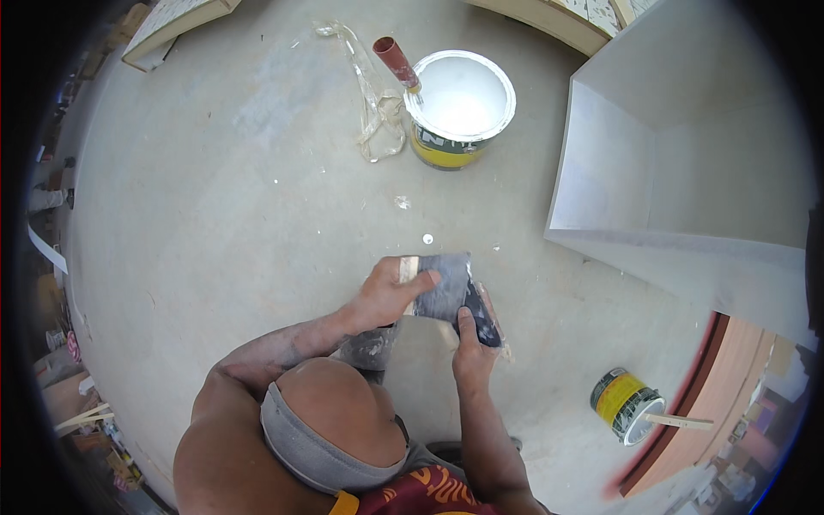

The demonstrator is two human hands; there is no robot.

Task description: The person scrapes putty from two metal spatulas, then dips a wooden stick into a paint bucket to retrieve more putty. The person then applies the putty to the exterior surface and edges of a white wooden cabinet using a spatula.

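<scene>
My left hand (386, 293) is closed round a broad putty knife (443, 287), a flat grey blade with a pale wooden back edge, its thumb lying on the blade. My right hand (473, 351) grips a second, dark scraper (482, 316) with white smears along it, thumb pressed on its face. Both tools meet in front of me above the floor, the grey blade's far edge against or just over the dark one; I cannot tell if they touch. Ahead stands a can of white paint or filler (463, 99), a reddish-brown handle (396, 63) leaning out over its rim.
Crumpled clear plastic (378, 116) lies left of the can. At the right stands a white box-like cabinet (614, 163). Lower right is a smaller can (625, 402) with a wooden stick (682, 421) across it, beside a reddish wooden panel (699, 403). Clutter lines the left edge.
</scene>
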